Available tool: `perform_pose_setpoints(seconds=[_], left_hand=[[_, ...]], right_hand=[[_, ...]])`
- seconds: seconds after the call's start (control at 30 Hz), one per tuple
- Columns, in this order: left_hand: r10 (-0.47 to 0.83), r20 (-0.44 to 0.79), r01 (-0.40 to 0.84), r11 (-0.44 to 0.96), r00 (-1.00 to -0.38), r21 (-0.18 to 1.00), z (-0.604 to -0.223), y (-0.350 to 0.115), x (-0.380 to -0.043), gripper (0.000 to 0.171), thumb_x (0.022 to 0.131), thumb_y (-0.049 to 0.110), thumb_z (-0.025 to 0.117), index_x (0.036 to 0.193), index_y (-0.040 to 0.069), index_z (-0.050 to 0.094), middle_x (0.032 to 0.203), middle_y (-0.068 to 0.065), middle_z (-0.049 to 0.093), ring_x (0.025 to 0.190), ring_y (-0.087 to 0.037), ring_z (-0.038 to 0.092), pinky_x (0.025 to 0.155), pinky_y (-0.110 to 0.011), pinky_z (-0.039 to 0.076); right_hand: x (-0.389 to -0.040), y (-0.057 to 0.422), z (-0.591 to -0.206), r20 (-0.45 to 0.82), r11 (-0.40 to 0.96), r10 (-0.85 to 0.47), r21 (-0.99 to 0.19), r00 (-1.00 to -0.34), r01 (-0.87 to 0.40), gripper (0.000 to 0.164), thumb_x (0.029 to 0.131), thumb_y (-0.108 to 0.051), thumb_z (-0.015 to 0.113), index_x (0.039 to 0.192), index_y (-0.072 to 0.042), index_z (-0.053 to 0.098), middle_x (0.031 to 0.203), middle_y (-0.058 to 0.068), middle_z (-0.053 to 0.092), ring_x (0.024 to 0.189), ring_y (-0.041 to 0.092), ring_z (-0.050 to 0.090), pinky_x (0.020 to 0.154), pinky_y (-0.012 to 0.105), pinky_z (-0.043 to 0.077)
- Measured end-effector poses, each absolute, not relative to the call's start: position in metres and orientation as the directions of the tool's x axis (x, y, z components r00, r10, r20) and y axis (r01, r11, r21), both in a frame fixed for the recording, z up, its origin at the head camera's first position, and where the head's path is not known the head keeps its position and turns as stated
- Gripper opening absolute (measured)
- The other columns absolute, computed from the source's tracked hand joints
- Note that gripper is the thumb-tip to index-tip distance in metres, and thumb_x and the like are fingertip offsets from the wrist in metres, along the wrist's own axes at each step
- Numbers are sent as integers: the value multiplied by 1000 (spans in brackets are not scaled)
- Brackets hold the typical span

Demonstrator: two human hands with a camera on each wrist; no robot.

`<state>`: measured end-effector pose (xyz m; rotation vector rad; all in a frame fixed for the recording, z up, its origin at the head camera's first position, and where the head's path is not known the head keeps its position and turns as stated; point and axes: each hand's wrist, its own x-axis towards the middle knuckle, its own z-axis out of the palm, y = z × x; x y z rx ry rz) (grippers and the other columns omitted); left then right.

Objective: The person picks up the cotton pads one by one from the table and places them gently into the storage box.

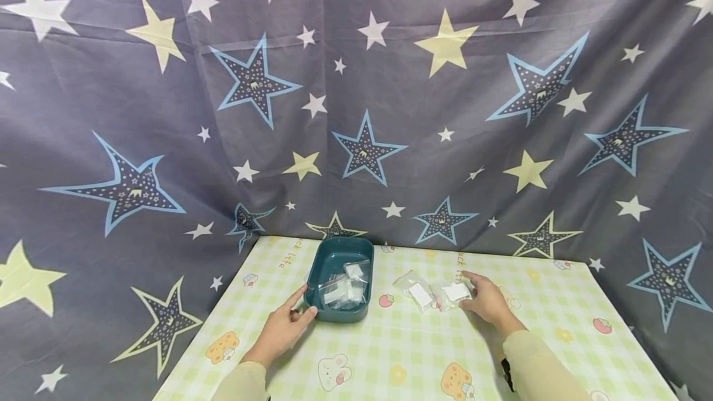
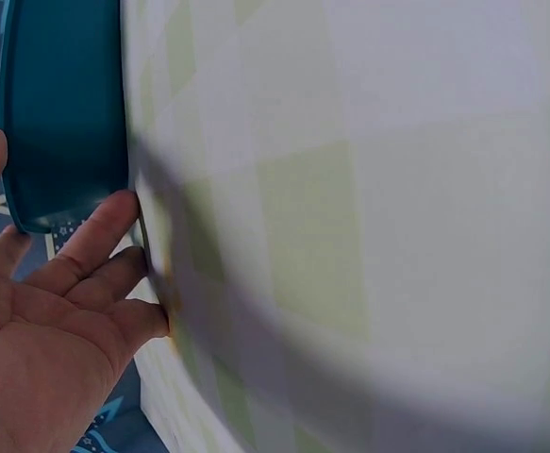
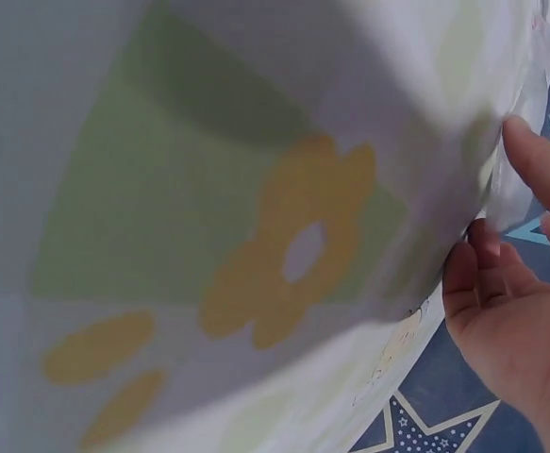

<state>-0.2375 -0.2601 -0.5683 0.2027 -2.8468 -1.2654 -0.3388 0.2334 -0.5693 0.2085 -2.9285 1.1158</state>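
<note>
A dark teal rectangular bin stands left of the middle, with several clear plastic bags holding white pieces inside. My left hand is at its near left corner, thumb tip at the near rim and index finger along the left side. In the left wrist view the other fingers reach down to the tabletop beside the bin wall. Two more clear bags lie on the table, a left one and a right one, edges overlapping. My right hand is at the right bag's end, thumb and index spread around it.
A table with a green checked cloth printed with cartoon figures lies under everything. Behind it and at both sides hangs a dark grey curtain patterned with stars. The back table edge meets the curtain.
</note>
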Motion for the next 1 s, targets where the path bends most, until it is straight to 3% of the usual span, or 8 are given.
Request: perform_pose_setpoints(seconds=[0.33,0.6,0.73,0.83,1.0], left_hand=[[-122,-37,-110,667,-992,737,-569,-262,-238,71,104,49,68,167,33,39,69,3,53,65,-15,48,79,-36,43],[-121,-32,-105,669,-992,736,-569,-261,-238,71,104,48,68,167,33,39,69,3,52,64,-15,46,79,-36,43],[-120,-30,-103,667,-992,738,-569,-261,-237,72,104,48,68,167,31,39,68,3,51,64,-15,45,77,-35,42],[-121,-32,-104,663,-992,741,-568,-261,-237,72,104,48,68,168,30,39,68,2,50,63,-16,45,76,-35,42],[-123,-39,-111,660,-992,743,-568,-261,-237,72,104,48,68,168,30,39,69,2,51,64,-16,45,76,-35,42]], right_hand=[[-335,231,-573,11,724,-53,-688,-999,-46,67,88,-5,84,151,-7,61,136,28,68,107,33,68,88,48,58],[-332,230,-572,19,711,-60,-701,-998,-56,56,90,-6,81,144,-5,67,141,30,66,131,52,62,106,61,53],[-331,228,-569,14,718,-40,-695,-999,-39,52,89,-5,82,140,-6,71,123,26,73,110,41,68,97,54,56],[-332,227,-568,14,728,-24,-685,-1000,-28,50,88,-5,83,137,-6,73,119,24,73,105,36,68,94,51,56],[-330,229,-571,12,723,-37,-690,-999,-36,51,90,-5,80,139,-4,71,136,28,69,124,47,66,102,57,56]])
